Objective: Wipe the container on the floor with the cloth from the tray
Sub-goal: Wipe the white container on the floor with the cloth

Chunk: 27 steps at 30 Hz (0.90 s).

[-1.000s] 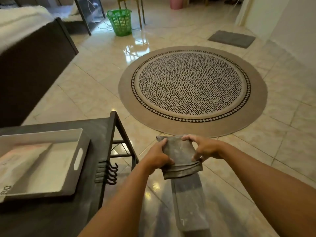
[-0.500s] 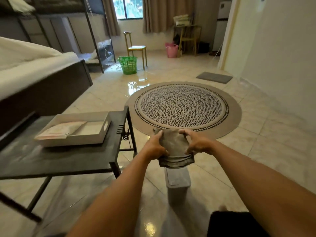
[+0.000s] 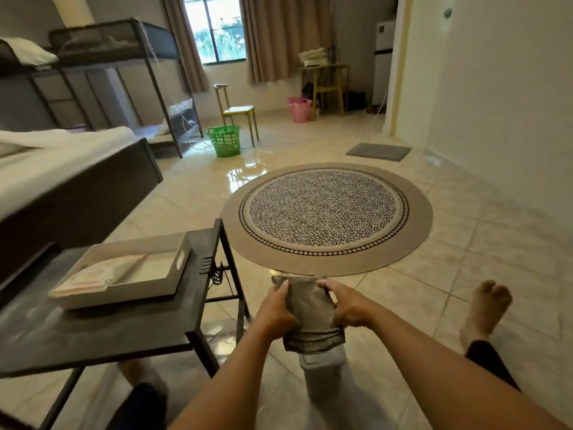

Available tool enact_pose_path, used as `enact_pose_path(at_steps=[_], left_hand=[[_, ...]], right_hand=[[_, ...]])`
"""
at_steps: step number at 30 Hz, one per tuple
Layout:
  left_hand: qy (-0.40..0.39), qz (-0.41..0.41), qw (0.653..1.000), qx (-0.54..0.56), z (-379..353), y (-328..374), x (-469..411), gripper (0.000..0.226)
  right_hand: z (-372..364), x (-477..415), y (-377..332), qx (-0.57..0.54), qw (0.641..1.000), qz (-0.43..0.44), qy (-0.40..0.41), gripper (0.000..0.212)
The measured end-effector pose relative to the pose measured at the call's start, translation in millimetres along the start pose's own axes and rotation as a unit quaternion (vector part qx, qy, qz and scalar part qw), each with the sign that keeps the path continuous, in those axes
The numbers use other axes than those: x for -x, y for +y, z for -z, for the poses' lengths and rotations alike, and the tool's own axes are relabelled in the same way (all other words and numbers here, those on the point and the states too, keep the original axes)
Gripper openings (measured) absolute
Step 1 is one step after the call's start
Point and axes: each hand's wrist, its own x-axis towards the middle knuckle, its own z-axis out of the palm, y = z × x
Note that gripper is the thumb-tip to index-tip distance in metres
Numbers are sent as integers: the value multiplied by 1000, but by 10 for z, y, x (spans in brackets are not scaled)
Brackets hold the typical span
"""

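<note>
The person sits on the tiled floor (image 3: 465, 259) with legs spread, the dark table (image 3: 108, 330) close on the left and the round rug (image 3: 325, 212) farther off ahead. On that table sits the white tray (image 3: 173, 283), which now holds only some flat pale sheets; the cloth is out of it, so the fetching part looks done. Low in the near middle stands the small grey container (image 3: 324, 377), upright on the floor between the legs. Just above it hangs the folded grey cloth (image 3: 310, 318), held up in the air and covering the container's top from view, so I cannot tell whether the two touch. The left hand (image 3: 276, 311) and the right hand (image 3: 347, 307) each have their fingers closed on a side edge of the cloth. By my reckoning the wiping itself is all left to do.
</note>
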Motion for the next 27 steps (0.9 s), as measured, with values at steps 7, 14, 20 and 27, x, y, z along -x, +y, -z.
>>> enact_pose_path(at_steps=[7, 14, 20, 27], left_hand=[[-12, 21, 1000, 2, -452, -480, -527, 96], [-40, 28, 999, 8, -799, -704, -866, 95], [22, -7, 987, -161, -867, -765, -913, 88], [-2, -115, 959, -257, -1092, -804, -1183, 71]], right_hand=[[-363, -616, 605, 39, 999, -10, -18, 95], [-497, -937, 1081, 6, 1000, -4, -17, 93], [-625, -1077, 1295, -116, 988, -101, 17, 59], [-685, -1127, 1305, -217, 969, -117, 5, 54]])
